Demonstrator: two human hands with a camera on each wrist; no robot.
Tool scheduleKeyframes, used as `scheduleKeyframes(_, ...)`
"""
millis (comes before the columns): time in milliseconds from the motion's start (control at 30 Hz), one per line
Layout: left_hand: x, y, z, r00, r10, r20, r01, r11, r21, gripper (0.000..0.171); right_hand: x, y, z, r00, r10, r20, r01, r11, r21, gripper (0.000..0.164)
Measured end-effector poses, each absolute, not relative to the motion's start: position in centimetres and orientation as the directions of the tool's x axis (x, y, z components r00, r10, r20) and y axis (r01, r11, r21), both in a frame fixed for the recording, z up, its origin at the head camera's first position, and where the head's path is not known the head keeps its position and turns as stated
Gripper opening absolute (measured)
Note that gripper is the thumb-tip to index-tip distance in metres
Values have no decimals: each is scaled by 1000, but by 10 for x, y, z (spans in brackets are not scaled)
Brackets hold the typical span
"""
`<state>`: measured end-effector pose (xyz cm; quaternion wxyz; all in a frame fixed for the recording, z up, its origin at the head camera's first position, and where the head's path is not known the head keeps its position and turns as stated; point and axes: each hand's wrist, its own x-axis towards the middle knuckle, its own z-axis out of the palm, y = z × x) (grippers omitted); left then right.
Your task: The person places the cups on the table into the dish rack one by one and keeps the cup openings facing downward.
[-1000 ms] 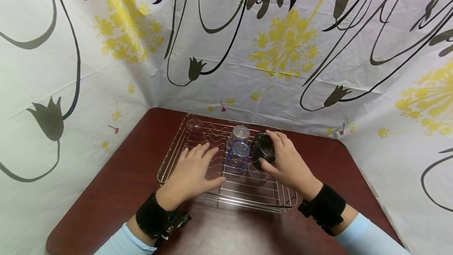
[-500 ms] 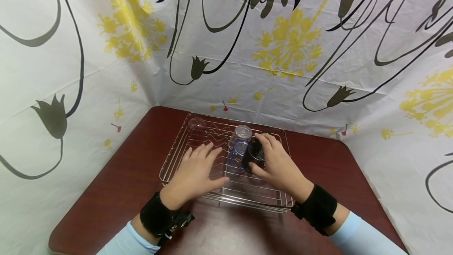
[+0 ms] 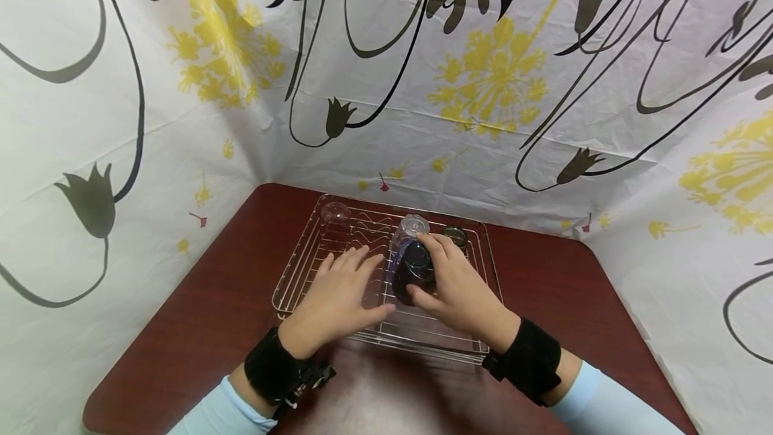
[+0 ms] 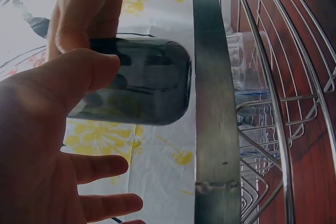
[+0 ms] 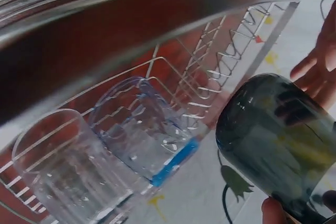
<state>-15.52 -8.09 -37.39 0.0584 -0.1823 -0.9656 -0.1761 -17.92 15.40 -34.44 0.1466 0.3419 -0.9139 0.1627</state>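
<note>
My right hand [image 3: 468, 291] grips a dark smoky glass [image 3: 414, 277] above the wire dish rack [image 3: 423, 348], thumb on one side and fingers on the other. In the left wrist view its rounded end faces the rack. My left hand [image 3: 335, 297] is over the left half of the rack, fingers spread and holding nothing; its thumb overlaps the glass in the left wrist view. Behind the held glass stands a blue-tinted glass [image 5: 142, 129] beside a clear ribbed glass [image 5: 73, 166]. A second dark glass [image 3: 455, 237] stands at the back right of the rack.
Another clear glass [image 3: 335, 213] stands in the rack's back left corner. Wavy wire dividers [image 3: 371, 223] run along the left half. The rack sits on a dark red table [image 3: 199, 307], with a patterned white curtain [image 3: 386, 139] hanging round its back and sides.
My right hand has carried the dark glass leftward, in front of the blue glass. The second dark glass has come into sight behind it. My left hand has barely moved.
</note>
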Motion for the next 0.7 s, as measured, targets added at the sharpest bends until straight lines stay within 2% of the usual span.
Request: scheduleKeyframes(700, -157, -72, -378, -911, 352, 217, 408, 850, 334, 89, -167, 135, -336, -649, -628, 430, -748, 631, -208, 81)
